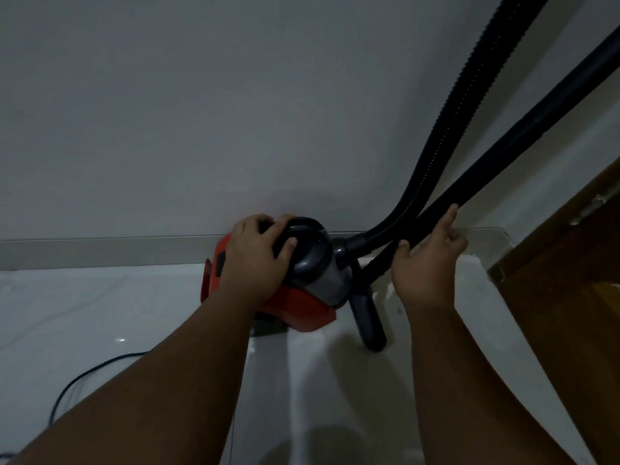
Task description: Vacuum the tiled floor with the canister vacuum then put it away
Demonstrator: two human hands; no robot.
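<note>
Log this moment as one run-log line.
left hand: grips canister vacuum handle | right hand: holds wand | vacuum: on floor by wall | cord: on floor

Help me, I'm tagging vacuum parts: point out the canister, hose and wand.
canister (298, 307): head view, red lower housing.
hose (444, 135): head view, ribbed middle stretch.
wand (536, 126): head view, smooth tube, upper stretch.
</note>
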